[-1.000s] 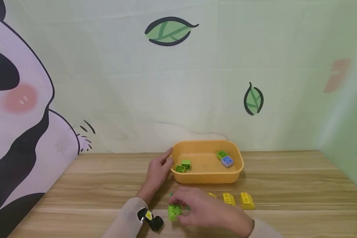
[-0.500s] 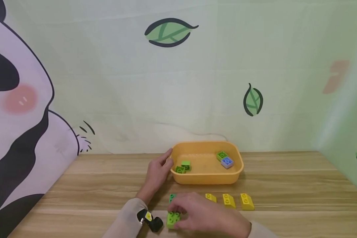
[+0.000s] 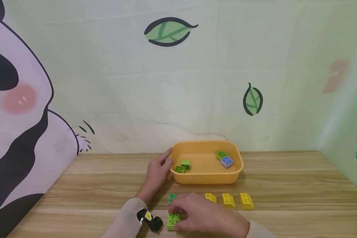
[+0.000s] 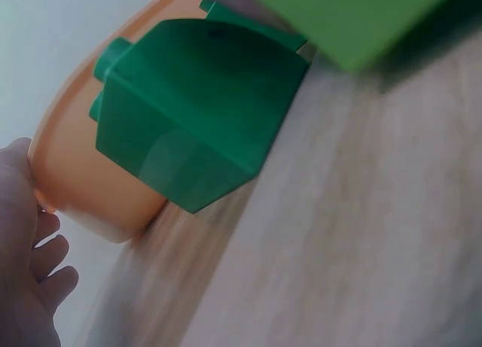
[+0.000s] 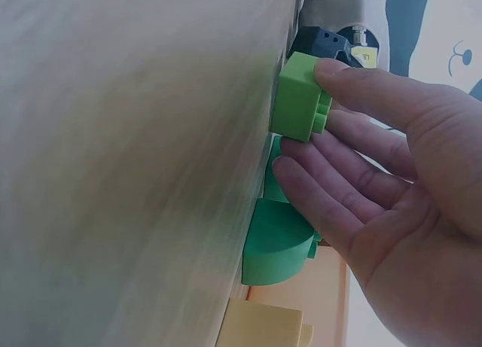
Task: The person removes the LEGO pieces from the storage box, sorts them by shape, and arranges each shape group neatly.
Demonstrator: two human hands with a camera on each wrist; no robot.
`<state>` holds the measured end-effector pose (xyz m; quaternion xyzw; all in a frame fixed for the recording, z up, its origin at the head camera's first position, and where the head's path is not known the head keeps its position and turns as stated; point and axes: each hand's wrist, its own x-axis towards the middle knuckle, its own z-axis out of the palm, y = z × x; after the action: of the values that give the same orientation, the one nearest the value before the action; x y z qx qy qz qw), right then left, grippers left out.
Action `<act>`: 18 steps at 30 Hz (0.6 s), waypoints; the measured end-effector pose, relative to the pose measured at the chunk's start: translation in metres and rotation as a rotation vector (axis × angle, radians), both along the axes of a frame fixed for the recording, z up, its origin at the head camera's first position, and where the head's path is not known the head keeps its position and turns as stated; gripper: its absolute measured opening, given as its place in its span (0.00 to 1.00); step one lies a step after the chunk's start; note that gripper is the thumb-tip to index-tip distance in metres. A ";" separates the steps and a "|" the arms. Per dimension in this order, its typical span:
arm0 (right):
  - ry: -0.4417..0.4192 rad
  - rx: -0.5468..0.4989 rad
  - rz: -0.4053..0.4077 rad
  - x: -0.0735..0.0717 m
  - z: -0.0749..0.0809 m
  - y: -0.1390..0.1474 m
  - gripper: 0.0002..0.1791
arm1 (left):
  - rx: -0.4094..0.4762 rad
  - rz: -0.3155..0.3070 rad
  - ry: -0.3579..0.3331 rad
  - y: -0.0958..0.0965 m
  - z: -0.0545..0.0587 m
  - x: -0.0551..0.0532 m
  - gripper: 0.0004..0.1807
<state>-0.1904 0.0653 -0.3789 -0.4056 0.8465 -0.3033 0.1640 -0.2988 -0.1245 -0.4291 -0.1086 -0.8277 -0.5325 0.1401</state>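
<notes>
My right hand (image 3: 196, 211) pinches a light green toy building brick (image 3: 174, 222) with studs upward, close over the wooden table. In the right wrist view the thumb is on one end of the brick (image 5: 301, 98), with the other fingers extended beside it. My left hand (image 3: 157, 172) rests against the left side of an orange tub (image 3: 206, 178), fingers loosely bent. A dark green brick (image 3: 172, 197) stands just beyond the right hand, which partly hides it. In the left wrist view a dark green brick (image 4: 181, 121) with a curved underside looms large before the tub.
Three yellow sloped bricks (image 3: 247, 201) stand in a row in front of the tub. Inside it lie green bricks (image 3: 180, 169) at the left, and a green one (image 3: 221, 155) beside a blue-violet one (image 3: 227, 161) at the right. A printed cloth wall rises behind.
My right hand has brought the light green brick lower and a little nearer to me, uncovering more of the dark green brick and the leftmost yellow one. The left hand stays at the tub.
</notes>
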 end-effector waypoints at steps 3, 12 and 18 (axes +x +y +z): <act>0.005 -0.003 0.009 -0.002 -0.003 0.001 0.18 | -0.001 0.001 0.002 0.000 -0.001 -0.001 0.27; 0.092 -0.035 0.073 -0.014 -0.022 0.002 0.15 | -0.003 0.000 0.006 -0.002 -0.002 -0.002 0.26; 0.018 -0.021 0.013 -0.003 -0.005 0.000 0.15 | -0.007 -0.005 0.005 -0.001 -0.001 -0.001 0.27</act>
<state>-0.1937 0.0650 -0.3840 -0.4154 0.8422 -0.3073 0.1541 -0.3000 -0.1259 -0.4305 -0.1123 -0.8288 -0.5298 0.1404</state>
